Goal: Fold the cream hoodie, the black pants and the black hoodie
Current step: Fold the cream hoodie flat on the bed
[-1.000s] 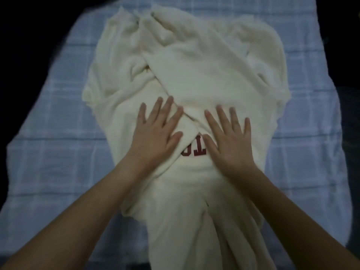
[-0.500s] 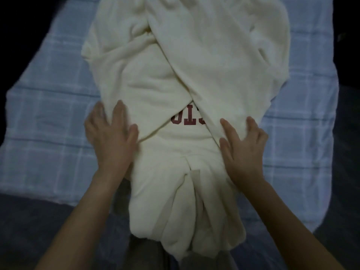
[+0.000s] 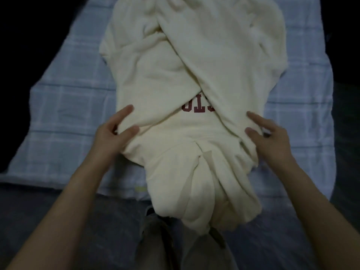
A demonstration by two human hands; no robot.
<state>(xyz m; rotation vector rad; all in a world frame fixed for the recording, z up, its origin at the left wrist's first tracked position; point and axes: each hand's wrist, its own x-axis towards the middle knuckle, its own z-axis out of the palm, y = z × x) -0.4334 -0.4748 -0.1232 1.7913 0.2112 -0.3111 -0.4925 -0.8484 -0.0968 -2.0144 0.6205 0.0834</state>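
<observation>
- Cream fleece sits closest: the hood end of the cream hoodie [image 3: 194, 182] hangs bunched over the near edge of the blue checked blanket [image 3: 68, 114], toward my lap.
- My left hand [image 3: 113, 137] is at the garment's left side. Forefinger and thumb pinch a fold of cloth between them, and the other fingers are tucked where I can't see them.
- My right hand [image 3: 272, 141] mirrors it on the right side, thumb and forefinger closed on the edge there, with the remaining fingers curled in behind.
- Between my hands lies the red print [image 3: 197, 108] (upside down to me, and half covered).
- Just beyond it the crossed sleeves [image 3: 204, 65] lie over the chest.
- Farther off, the body runs up the blanket and out of the top of view, so I can't see the hem.
- The step, as I judge it: this is the first garment of three, with the sleeves in and both sides gripped, but the body not yet folded over.
- The next move probably calls for lifting both sides evenly, so the sleeves don't slide apart, and getting the dangling hood up onto the blanket before doubling the body.
- The black pants and black hoodie are nowhere in view.
</observation>
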